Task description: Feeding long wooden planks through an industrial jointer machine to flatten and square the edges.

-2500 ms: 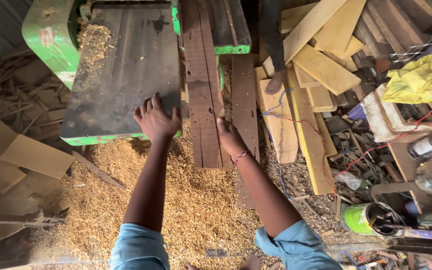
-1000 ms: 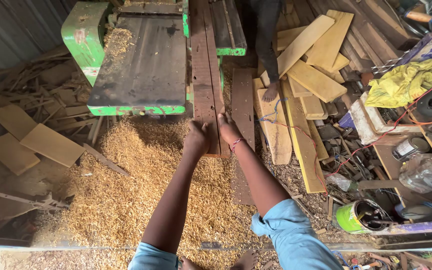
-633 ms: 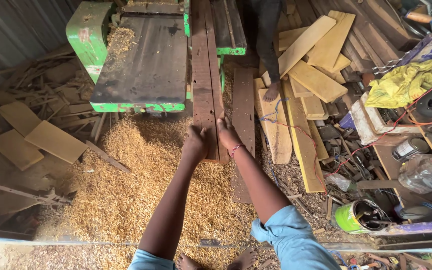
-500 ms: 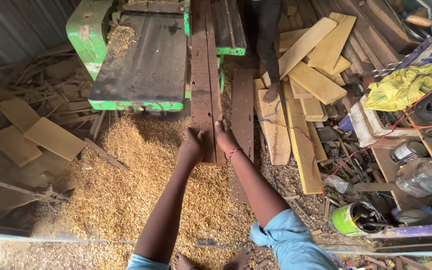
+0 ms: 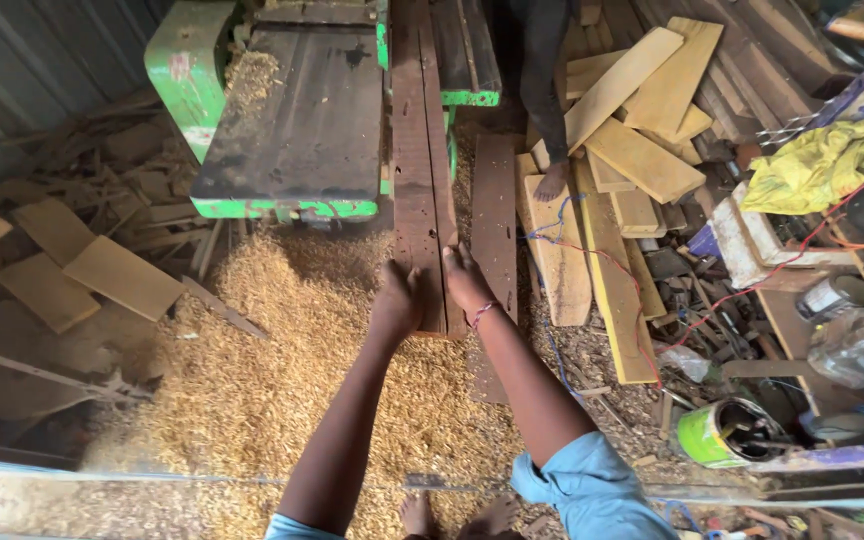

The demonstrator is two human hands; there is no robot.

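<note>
A long dark brown plank [image 5: 422, 150] runs from the green planing machine [image 5: 302, 120] toward me, its near end over a heap of wood shavings [image 5: 282, 390]. My left hand [image 5: 397, 300] grips the plank's near end from the left side. My right hand [image 5: 465, 282] holds the same end from the right, a thin band on its wrist. Both arms are stretched forward, with blue sleeves at the bottom of the view.
Another person's leg and bare foot [image 5: 550, 180] stand among pale planks [image 5: 642, 150] at the right. A second dark board [image 5: 495, 230] lies beside the plank. Scrap boards [image 5: 92, 270] lie left; a green can [image 5: 717, 435], yellow cloth [image 5: 827, 160] and clutter sit right.
My left hand left the machine's table and came across to the plank's end. Both hands drew back toward me with the plank, and the view shifted left.
</note>
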